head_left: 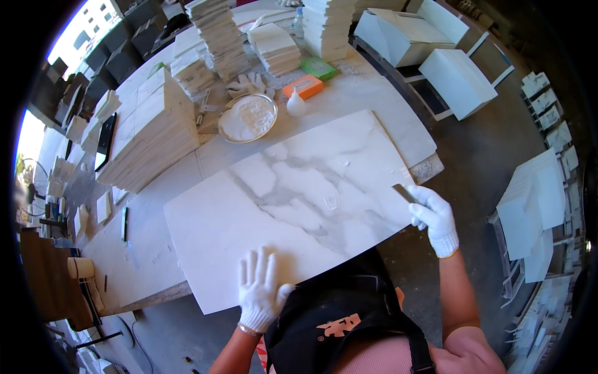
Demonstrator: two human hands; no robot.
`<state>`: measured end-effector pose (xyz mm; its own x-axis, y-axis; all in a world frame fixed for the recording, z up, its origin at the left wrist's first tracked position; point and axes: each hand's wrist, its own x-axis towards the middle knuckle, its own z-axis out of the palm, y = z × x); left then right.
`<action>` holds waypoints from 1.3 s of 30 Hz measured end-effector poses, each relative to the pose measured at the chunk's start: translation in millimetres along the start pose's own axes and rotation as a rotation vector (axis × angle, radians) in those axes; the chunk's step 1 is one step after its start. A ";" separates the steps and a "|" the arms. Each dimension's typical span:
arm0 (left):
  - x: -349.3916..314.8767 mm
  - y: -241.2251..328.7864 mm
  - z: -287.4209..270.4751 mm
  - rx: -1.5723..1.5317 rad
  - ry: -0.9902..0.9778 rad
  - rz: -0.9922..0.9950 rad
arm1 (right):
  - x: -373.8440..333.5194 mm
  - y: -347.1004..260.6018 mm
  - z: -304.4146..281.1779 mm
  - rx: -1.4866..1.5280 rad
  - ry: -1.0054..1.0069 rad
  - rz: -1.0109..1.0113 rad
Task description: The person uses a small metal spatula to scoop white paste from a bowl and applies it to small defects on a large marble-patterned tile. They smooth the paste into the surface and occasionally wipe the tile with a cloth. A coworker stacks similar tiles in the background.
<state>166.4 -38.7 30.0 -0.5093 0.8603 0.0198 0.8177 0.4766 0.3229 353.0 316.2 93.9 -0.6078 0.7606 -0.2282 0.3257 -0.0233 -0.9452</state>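
Room above the slab (289,209); bowl (246,142) (bottle (296,105) beside) blocks beyond.

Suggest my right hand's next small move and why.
Probably bring the flat bar in your right hand to the pale patch on the marbled slab, since the bar is gripped beside the slab's edge and your left hand is spread over the near side.

White slab (283,215) with grey veining

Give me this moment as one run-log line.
left hand: spread at slab near edge | right hand: holds flat tool by slab's right edge | beyond slab: dish, white bottle
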 end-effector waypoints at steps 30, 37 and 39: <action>113.7 104.2 12.7 -0.161 0.001 0.561 | -24.3 26.1 -0.4 0.140 0.037 0.105; 128.6 108.3 16.2 -0.196 0.054 0.559 | -27.7 14.6 -3.4 0.121 0.058 0.073; 115.3 100.6 12.6 -0.241 0.013 0.568 | -27.5 14.0 -8.8 0.113 0.073 0.057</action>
<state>193.3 110.6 52.9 -0.0166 0.9649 0.2622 0.8790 -0.1109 0.4638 380.7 300.7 89.0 -0.5352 0.8011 -0.2681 0.2715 -0.1374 -0.9526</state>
